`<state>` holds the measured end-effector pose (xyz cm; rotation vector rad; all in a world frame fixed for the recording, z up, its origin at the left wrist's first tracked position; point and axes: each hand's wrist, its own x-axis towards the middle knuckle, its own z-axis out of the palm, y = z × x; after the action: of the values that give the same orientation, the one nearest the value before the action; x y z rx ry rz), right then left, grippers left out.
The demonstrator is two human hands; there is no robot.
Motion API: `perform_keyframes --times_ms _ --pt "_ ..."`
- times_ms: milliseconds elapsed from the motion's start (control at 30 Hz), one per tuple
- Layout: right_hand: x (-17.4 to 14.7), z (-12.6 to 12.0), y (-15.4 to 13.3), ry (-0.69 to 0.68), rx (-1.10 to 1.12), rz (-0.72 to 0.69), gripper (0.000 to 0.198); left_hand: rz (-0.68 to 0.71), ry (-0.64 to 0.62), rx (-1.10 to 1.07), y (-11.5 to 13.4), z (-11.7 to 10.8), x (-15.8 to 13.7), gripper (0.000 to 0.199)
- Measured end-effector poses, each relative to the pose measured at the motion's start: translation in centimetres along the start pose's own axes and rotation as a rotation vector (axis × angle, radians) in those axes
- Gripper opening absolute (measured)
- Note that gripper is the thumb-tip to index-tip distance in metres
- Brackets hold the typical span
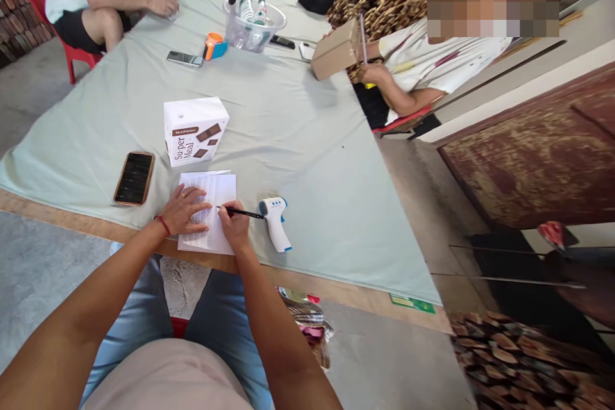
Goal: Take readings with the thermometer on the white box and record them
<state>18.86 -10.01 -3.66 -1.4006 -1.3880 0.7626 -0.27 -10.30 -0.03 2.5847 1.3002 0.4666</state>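
Sheets of printed paper (pixel 220 195) lie near the table's front edge. My left hand (pixel 185 210) rests flat on them with its fingers spread. In my right hand (pixel 235 225) is a black pen (pixel 250 213), its tip touching or just above the paper. To the right of that hand lies a white and blue infrared thermometer (pixel 276 224). A white box (pixel 192 131) with brown "Super Meal" print stands just beyond the sheets. Left of the papers is a smartphone (pixel 134 178) in an orange-brown case, its screen dark.
A pale green cloth (pixel 317 160) covers the table. Farther back are another phone (pixel 185 59), an orange and blue object (pixel 214 46) and a clear tub (pixel 254 29) with bottles. One person at the right holds a cardboard box (pixel 336 51); others sit at the far side.
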Motion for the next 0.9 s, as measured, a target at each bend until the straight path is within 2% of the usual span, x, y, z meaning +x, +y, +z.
perform_keyframes --times_ms 633,800,900 --pt "-0.1 0.1 -0.1 0.041 0.008 -0.03 0.013 0.003 -0.006 0.033 -0.1 0.1 0.0 0.057" --pt "0.1 -1.4 -0.7 0.129 0.015 -0.13 0.018 -0.004 -0.01 0.034 -0.2 0.2 0.0 0.056" --pt "0.7 -3.2 -0.8 0.014 -0.128 -0.282 0.025 0.002 0.0 0.03 -0.2 0.0 0.0 0.055"
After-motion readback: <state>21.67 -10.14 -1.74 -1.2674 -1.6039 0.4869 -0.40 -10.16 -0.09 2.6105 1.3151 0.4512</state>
